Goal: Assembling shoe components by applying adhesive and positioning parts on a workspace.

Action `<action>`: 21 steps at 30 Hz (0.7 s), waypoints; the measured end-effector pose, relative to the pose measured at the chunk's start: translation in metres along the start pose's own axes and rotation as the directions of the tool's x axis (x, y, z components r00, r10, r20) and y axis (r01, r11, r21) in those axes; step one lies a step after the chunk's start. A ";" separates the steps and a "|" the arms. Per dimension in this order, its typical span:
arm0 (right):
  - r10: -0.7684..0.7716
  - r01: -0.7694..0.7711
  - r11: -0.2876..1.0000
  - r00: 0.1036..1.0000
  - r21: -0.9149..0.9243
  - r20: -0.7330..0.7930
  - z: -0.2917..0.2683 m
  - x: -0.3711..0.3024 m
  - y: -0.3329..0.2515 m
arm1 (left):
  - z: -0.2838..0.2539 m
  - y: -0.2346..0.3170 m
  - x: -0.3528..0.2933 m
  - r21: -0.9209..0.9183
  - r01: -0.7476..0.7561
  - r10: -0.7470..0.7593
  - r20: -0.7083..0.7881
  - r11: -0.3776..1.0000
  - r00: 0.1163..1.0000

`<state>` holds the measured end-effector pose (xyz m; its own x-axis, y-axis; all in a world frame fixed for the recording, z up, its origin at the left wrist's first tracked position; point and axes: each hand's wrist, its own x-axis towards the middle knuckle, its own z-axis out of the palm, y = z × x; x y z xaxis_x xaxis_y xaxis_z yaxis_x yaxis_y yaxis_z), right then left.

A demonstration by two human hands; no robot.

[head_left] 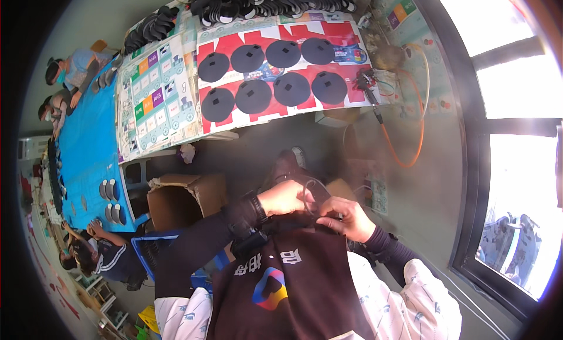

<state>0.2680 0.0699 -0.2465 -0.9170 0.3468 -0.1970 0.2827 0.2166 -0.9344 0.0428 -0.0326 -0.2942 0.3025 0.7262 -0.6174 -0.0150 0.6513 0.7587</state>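
Observation:
Both of my hands are raised close to my chest, above a dark apron [305, 281]. My left hand [285, 198] and my right hand [349, 217] pinch a thin dark cord or wire loop [311, 193] between the fingers. A dark watch or band sits on my left wrist [256, 210]. On the table ahead lies a red and white printed sheet [281, 70] with several black round discs [291, 89] laid in two rows on it.
A glue gun with an orange cable [404, 140] lies at the table's right end. An open cardboard box [185, 199] and a blue crate [146, 249] stand on the floor at left. Other people work at a long blue table [88, 146]. Stacks of black discs [264, 2] lie beyond.

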 end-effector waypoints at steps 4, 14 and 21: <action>0.174 -0.188 0.976 0.977 0.109 0.124 0.002 -0.001 0.005 | 0.005 -0.019 0.004 -0.105 -0.034 0.038 0.036 0.994 0.999; 0.294 -0.339 0.863 0.940 0.374 0.172 -0.005 0.000 0.000 | 0.007 -0.003 -0.016 0.177 -0.194 0.195 0.015 0.965 0.981; 0.310 -0.405 0.758 0.913 0.511 0.264 0.004 0.005 0.005 | -0.001 0.002 -0.025 0.329 -0.169 0.164 0.041 0.929 0.986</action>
<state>0.2638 0.0694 -0.2528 -0.8240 0.1431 -0.5482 0.4422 -0.4425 -0.7801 0.0340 -0.0489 -0.2772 0.3351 0.8137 -0.4750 0.2486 0.4100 0.8776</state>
